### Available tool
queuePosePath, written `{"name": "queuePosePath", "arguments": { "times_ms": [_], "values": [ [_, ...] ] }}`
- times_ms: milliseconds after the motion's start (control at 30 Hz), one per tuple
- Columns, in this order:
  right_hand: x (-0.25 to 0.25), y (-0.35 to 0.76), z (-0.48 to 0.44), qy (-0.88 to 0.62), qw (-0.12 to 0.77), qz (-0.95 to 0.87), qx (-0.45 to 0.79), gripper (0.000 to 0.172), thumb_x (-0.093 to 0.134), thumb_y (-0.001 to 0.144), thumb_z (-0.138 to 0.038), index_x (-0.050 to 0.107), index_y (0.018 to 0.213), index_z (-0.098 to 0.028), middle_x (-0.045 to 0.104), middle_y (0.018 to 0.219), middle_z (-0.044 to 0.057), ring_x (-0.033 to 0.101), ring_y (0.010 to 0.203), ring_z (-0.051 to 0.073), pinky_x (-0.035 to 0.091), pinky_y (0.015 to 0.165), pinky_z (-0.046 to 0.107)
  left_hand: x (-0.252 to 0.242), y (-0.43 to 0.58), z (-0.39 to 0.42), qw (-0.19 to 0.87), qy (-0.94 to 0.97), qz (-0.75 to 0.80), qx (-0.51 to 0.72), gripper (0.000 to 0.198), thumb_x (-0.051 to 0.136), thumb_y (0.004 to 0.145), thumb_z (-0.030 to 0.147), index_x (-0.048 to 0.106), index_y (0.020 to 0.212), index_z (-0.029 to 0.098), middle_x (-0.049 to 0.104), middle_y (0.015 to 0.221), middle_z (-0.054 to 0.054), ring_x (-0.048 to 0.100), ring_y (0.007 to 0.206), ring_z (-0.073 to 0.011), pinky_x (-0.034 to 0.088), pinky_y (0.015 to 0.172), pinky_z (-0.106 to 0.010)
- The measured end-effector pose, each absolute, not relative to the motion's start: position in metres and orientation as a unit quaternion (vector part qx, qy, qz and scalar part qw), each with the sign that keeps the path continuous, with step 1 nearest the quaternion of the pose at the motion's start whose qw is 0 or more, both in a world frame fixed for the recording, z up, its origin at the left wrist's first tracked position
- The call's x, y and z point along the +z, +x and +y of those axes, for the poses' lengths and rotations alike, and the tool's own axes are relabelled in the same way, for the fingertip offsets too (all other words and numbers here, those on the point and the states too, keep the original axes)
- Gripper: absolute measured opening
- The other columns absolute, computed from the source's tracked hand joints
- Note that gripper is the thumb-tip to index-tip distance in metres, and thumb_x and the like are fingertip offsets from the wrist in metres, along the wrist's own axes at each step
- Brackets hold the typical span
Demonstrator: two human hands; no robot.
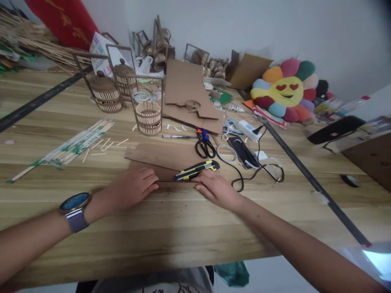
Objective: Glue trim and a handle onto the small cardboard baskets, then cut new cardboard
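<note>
A brown cardboard piece (152, 155) lies near the front of the wooden table, its front edge between my two hands. My left hand (137, 186), below a wrist with a watch, has its fingers curled at the left part of that edge. Opposite it, my right hand (216, 189) pinches the edge's right part. A yellow and black utility knife (195, 170) rests on the cardboard, just beyond my right fingertips. Scissors with black handles (205, 146) lie behind the knife. To their right is a roll of white tape (226, 153).
Small stick baskets (148, 118) with tall handles stand at the back left. Bundled sticks (76, 142) lie left. Behind are larger cardboard sheets (183, 83) and a flower cushion (285, 91). A phone (242, 151), power strip (249, 129) and black cable (240, 173) occupy the right.
</note>
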State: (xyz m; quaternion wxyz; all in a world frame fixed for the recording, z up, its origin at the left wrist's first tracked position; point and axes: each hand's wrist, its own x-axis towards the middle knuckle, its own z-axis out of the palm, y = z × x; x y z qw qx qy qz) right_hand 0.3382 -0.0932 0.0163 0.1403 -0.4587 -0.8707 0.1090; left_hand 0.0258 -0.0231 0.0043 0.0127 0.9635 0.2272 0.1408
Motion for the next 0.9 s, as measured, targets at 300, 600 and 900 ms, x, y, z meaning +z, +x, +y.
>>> {"name": "queuePosePath", "arguments": {
  "times_ms": [300,600,900],
  "values": [
    [0.005,0.333,-0.1,-0.467,0.172,-0.867,0.034,0.022,0.051,0.101,-0.029,0.069,0.105,-0.018,0.068,0.091,0.011,0.061,0.087,0.024,0.05,0.075,0.035,0.005,0.026,-0.034,-0.106,0.964,0.195,0.148,0.026,0.045,0.101,0.016,0.063,0.082,0.016,0.065,0.078,-0.006,0.057,0.072,-0.0216,0.043,0.064,-0.034],
    [0.011,0.35,-0.123,-0.396,0.066,-0.911,-0.093,0.04,0.045,0.1,-0.011,0.057,0.138,-0.016,0.068,0.12,0.014,0.062,0.107,0.025,0.054,0.089,0.038,0.0,0.016,-0.053,-0.237,0.952,0.113,0.156,0.04,0.047,0.085,-0.006,0.065,0.118,0.009,0.073,0.105,-0.014,0.062,0.08,-0.0215,0.044,0.057,-0.032],
    [0.023,0.354,-0.143,-0.388,-0.054,-0.903,-0.175,0.043,0.046,0.093,-0.002,0.054,0.135,-0.004,0.068,0.1,0.014,0.062,0.093,0.027,0.058,0.068,0.034,0.003,0.021,-0.071,-0.276,0.946,0.156,0.065,0.045,0.056,0.078,-0.002,0.068,0.121,0.008,0.073,0.112,-0.017,0.064,0.087,-0.0227,0.049,0.061,-0.031]
  ]
}}
